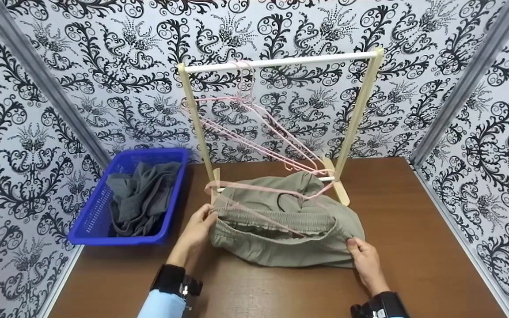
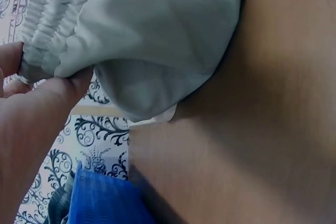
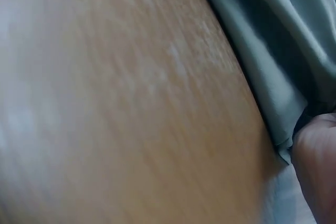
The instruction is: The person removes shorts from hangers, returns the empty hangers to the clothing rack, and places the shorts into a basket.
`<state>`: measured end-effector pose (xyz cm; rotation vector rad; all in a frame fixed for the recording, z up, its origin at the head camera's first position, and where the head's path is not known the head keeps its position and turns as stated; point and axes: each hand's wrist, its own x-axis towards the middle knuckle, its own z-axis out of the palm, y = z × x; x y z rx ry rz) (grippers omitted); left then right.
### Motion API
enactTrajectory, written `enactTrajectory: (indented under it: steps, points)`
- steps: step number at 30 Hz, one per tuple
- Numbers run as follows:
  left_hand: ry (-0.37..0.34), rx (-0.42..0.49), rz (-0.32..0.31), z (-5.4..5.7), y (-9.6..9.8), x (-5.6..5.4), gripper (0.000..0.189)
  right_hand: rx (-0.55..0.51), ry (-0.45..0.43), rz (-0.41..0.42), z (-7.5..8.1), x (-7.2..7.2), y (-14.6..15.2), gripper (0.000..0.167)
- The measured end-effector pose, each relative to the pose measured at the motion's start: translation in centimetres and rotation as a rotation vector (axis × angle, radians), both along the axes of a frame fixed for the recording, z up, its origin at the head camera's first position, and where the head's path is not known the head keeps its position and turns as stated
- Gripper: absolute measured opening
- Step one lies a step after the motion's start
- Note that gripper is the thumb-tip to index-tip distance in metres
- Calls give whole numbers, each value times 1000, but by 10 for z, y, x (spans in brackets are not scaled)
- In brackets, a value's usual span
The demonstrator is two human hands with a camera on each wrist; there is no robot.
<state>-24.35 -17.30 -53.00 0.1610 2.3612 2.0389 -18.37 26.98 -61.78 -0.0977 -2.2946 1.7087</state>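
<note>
Olive-green elastic-waist shorts or trousers (image 1: 276, 254) lie bunched on the table, waistband opening facing up; a dark drawstring loop shows on them. My left hand (image 1: 199, 232) pinches the left end of the gathered waistband, thumb and fingertips on the fabric in the left wrist view. On the other side, my right hand (image 1: 365, 263) grips the cloth below the waistband. A blurred pink hanger (image 1: 259, 187) overlaps the garment in the head view, one arm slanting across the waistband opening. In the right wrist view, a fold of the cloth (image 3: 262, 51) runs up from my hand.
Behind the garment stands a small rack with a white rail (image 1: 307, 59) and wooden posts; pink hangers (image 1: 272, 121) hang askew from it. A blue basket (image 1: 117, 240) holding dark grey clothing (image 1: 144, 194) sits to the left. Patterned walls (image 1: 480, 185) enclose the table (image 1: 254, 291).
</note>
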Motion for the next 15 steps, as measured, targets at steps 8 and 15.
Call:
enactTrajectory:
  steps: [8,15]
  points:
    - [1,35,46,-5,8,-3,10,-27,20,14,26,12,-11,36]
    - [7,1,87,-9,13,-5,12,-32,30,15,27,13,-11,36]
